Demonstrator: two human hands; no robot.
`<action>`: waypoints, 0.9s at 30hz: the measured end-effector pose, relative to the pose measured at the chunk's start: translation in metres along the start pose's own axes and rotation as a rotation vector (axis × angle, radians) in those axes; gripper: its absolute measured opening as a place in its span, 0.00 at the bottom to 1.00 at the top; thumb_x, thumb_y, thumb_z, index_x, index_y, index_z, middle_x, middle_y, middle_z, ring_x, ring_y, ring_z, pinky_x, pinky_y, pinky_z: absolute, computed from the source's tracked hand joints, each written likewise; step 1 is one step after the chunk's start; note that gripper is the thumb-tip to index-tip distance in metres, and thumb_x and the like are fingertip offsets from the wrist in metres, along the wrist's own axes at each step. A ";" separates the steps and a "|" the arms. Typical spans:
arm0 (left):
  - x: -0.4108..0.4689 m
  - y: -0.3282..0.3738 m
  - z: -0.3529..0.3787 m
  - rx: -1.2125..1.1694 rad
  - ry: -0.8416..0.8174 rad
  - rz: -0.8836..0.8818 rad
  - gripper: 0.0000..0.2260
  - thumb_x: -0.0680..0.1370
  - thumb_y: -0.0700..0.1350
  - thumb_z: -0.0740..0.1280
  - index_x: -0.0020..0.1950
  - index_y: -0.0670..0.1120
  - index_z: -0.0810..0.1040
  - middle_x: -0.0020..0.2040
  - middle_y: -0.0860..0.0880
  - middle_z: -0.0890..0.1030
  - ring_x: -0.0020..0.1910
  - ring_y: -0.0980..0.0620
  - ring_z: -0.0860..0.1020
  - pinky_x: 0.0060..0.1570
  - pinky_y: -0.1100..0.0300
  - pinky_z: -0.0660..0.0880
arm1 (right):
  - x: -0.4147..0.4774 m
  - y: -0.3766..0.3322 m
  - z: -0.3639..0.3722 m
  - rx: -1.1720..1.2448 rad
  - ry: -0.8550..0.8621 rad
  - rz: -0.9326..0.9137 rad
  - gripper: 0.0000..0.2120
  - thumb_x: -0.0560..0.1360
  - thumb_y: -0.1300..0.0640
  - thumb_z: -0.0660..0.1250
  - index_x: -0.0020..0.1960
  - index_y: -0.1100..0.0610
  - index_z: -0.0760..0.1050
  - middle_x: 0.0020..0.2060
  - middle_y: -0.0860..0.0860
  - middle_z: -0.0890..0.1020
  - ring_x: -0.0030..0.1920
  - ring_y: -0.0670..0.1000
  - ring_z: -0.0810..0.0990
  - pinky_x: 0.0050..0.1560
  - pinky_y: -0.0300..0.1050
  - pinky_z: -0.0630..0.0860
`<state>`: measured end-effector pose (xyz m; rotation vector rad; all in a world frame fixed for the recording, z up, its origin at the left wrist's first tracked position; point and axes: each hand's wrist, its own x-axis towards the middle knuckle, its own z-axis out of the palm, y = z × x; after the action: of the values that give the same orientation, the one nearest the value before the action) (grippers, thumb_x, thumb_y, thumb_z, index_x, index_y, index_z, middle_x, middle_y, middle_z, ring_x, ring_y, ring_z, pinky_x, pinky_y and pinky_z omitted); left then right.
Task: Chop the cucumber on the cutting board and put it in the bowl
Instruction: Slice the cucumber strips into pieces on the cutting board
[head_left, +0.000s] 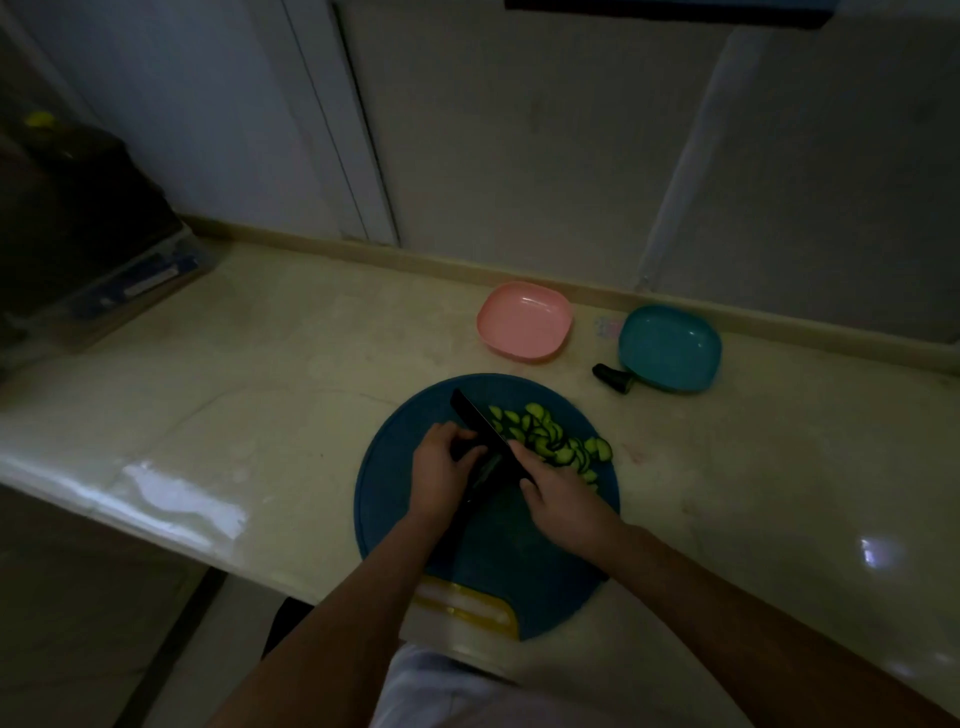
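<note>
A round blue cutting board (545, 566) lies on the counter in front of me. A pile of green cucumber slices (550, 439) sits on its far right part. My right hand (561, 499) grips the handle of a black knife (480, 421), whose blade points away to the upper left. My left hand (441, 467) presses down on the uncut cucumber piece (485, 470), dark and mostly hidden under the fingers, just left of the blade. A teal bowl (670, 347) and a pink bowl (524, 321) stand beyond the board, both with nothing in them.
A dark cucumber end piece (613, 378) lies on the counter beside the teal bowl. A dark box-like object (78, 228) stands at the far left. The counter's front edge (156, 509) runs diagonally at the left; the wall is close behind the bowls.
</note>
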<state>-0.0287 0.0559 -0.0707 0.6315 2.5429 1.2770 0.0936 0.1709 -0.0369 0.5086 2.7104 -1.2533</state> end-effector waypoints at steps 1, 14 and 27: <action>0.000 0.000 0.000 0.000 0.000 -0.001 0.05 0.72 0.38 0.72 0.46 0.43 0.78 0.43 0.51 0.76 0.43 0.57 0.74 0.40 0.74 0.65 | 0.000 0.000 0.001 -0.007 0.008 0.005 0.26 0.81 0.58 0.54 0.76 0.51 0.51 0.54 0.61 0.79 0.50 0.57 0.78 0.53 0.53 0.75; 0.001 -0.002 -0.007 0.049 -0.053 0.052 0.09 0.73 0.39 0.71 0.53 0.43 0.80 0.48 0.51 0.78 0.48 0.58 0.74 0.46 0.75 0.65 | -0.019 0.007 0.009 0.012 0.067 0.045 0.25 0.81 0.58 0.54 0.76 0.50 0.51 0.36 0.58 0.77 0.34 0.54 0.75 0.32 0.43 0.67; 0.006 0.002 -0.007 0.057 -0.050 0.061 0.08 0.72 0.38 0.71 0.50 0.42 0.80 0.47 0.49 0.79 0.46 0.57 0.74 0.45 0.73 0.65 | -0.018 0.009 0.005 0.042 0.101 0.006 0.25 0.80 0.58 0.55 0.75 0.50 0.52 0.43 0.60 0.80 0.40 0.55 0.78 0.43 0.49 0.74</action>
<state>-0.0359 0.0547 -0.0652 0.7484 2.5453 1.1958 0.1133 0.1683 -0.0423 0.6001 2.7666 -1.3198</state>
